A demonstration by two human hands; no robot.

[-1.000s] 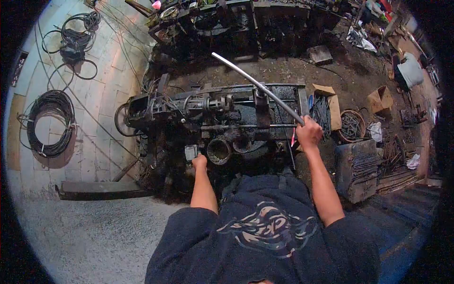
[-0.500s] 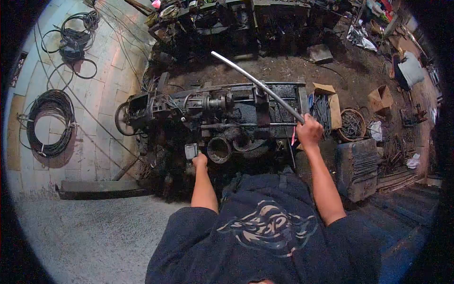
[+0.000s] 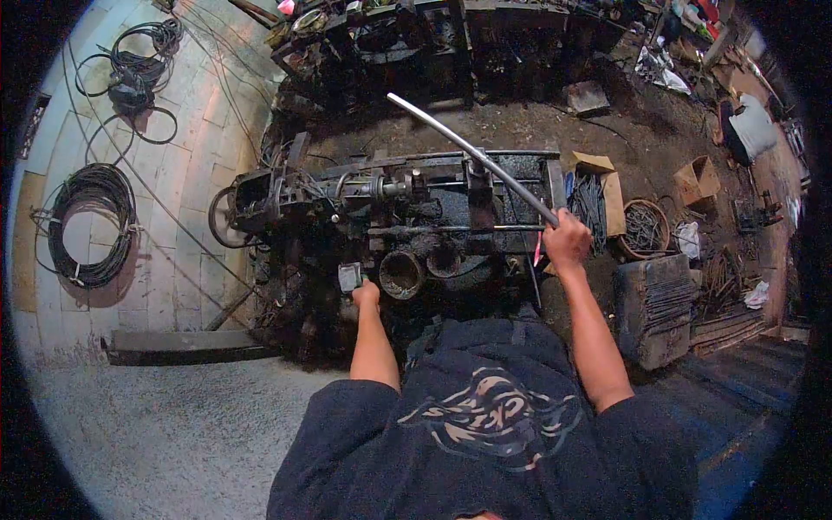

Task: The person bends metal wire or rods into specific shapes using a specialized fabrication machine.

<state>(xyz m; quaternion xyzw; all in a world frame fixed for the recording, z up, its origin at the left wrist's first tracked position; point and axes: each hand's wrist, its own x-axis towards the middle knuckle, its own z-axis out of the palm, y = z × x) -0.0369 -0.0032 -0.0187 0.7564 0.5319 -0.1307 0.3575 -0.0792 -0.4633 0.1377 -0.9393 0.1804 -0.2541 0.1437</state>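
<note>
Long grey pipe, slightly bent, slanting over dark machine, right hand fingers closed around its near end, left hand at grey box before machine, grip unclear.

Pale paving tiles cover the floor's left side, with coiled black cables lying on them. Dark oily dirt spreads across the right, strewn with cardboard boxes. A cluttered rack lines the far edge.
</note>
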